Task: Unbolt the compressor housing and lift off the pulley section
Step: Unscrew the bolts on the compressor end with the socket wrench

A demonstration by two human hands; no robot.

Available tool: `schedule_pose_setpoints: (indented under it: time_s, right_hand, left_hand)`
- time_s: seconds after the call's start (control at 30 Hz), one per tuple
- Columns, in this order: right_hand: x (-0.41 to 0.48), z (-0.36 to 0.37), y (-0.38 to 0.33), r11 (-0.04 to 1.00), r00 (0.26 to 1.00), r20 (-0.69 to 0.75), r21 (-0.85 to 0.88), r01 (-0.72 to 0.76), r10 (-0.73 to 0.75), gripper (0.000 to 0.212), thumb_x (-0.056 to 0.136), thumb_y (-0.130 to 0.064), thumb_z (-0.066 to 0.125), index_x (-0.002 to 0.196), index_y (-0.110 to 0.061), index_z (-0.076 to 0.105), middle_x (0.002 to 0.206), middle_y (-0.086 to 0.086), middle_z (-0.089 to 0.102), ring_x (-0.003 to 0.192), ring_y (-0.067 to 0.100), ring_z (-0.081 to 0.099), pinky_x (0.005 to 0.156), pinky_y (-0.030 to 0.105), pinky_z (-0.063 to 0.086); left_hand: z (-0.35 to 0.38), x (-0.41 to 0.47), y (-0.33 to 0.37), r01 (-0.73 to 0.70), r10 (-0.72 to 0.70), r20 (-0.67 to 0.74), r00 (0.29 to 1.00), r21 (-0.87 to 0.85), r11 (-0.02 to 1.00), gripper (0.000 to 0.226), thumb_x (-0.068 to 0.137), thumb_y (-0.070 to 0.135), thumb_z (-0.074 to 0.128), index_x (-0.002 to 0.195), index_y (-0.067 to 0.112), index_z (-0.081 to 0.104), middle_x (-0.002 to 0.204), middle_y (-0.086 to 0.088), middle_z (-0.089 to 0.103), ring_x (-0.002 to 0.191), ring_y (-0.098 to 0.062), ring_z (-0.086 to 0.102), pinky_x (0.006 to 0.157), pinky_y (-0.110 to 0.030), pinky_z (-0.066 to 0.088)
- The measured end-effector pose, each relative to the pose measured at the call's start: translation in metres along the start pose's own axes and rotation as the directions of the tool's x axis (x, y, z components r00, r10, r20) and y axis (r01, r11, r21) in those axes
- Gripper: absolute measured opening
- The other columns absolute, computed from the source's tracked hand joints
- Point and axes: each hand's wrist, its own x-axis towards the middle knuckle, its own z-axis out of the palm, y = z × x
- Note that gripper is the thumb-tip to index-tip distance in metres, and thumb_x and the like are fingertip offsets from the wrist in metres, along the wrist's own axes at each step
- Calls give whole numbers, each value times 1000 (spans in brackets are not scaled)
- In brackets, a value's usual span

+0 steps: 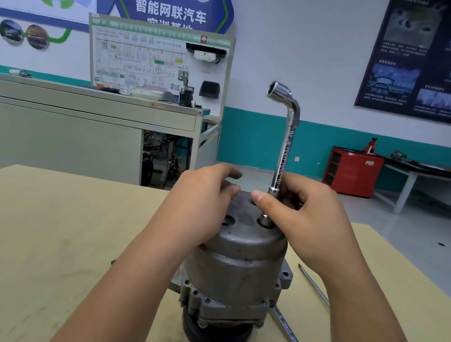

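The right hand (306, 216) pinches the lower shaft of an L-shaped socket wrench (285, 149), with the thumb in front and the fingers curled round behind it. Directly below that grip, the wrench's lower socket sits in a recess on top of the compressor housing (236, 262). Whether it has caught a bolt head is hidden. Above the grip the shaft stands almost upright, and its bent upper socket points away to the left. Just left of the grip, across an open round port (227, 221) in the top face, the left hand (200, 204) cups the housing's domed top, its fingers curled over the far edge and its palm on the metal. Under both hands the compressor stands on end on a pale wooden table (43, 234), with the black pulley (213, 338) at the bottom, touching the tabletop and joined to the housing above it. Below and to the right of the grip, a long flat spanner (292, 338) lies on the table and runs in under the compressor's flange. A thin rod (315, 288) lies near it, farther right.
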Motion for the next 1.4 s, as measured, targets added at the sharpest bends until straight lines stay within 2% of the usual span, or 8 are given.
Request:
schedule_pose_setpoints:
  time_s: [0.2,0.57,0.7,0.83,0.93,1.1,1.2,1.4]
  right_hand:
    - [0,-6,-2,996,995,88,73,-53,47,26,79,-37,67,76,-12,62,70,10,60,72,27,61,65,44,50]
    - [0,-9,7,961,969,224,228,-159,107,14,84,-27,64,77,-16,64,71,6,66,76,26,65,74,53,52]
    - [0,-10,14,951,957,273,259,-169,96,13,87,-25,61,77,-23,67,74,0,69,75,19,65,74,47,52]
    - [0,-11,16,920,944,327,352,-174,53,21,79,-36,56,81,-24,73,76,-4,71,70,2,63,58,15,45]
    - [0,-10,17,894,937,349,411,-180,29,22,78,-34,53,83,-26,73,79,-10,72,74,-3,63,59,9,43]
    - [2,-8,17,912,939,343,376,-162,25,36,77,-48,58,102,-25,70,103,17,63,90,20,61,71,31,47]
    - [1,-9,18,896,941,337,408,-176,31,38,70,-44,71,104,-30,66,101,13,65,99,32,61,78,39,50]
    - [1,-4,15,884,971,234,444,-145,42,35,57,-38,73,85,-18,67,82,24,60,72,29,57,63,35,46]
  left_hand:
    - [0,1,-1,-48,48,7,999,2,999,29,96,23,56,125,26,61,119,6,66,110,-11,59,90,-21,41]
    - [-1,-2,4,-243,224,-104,969,-240,940,22,96,33,53,102,25,73,95,9,72,85,0,60,79,-15,45]
    - [-2,-6,12,-217,267,23,963,-519,827,29,92,49,48,99,32,71,98,6,73,100,-10,65,94,-44,50]
    - [-2,-4,10,-186,286,116,951,-522,832,22,91,36,51,103,35,70,105,13,72,106,-4,63,101,-39,46]
    - [-3,-3,7,-159,268,140,953,-521,838,19,95,28,54,95,37,71,101,12,73,101,-4,65,99,-38,48]
    - [-2,-2,6,-135,210,92,973,-508,851,15,92,26,61,89,34,73,92,14,73,97,-6,65,99,-43,47]
    - [-1,-2,7,-125,191,83,978,-500,857,17,90,31,63,102,25,73,99,11,73,104,-10,64,100,-44,46]
    - [1,-2,7,-112,150,39,988,-488,866,13,81,39,69,91,30,70,91,16,67,97,-6,60,90,-34,47]
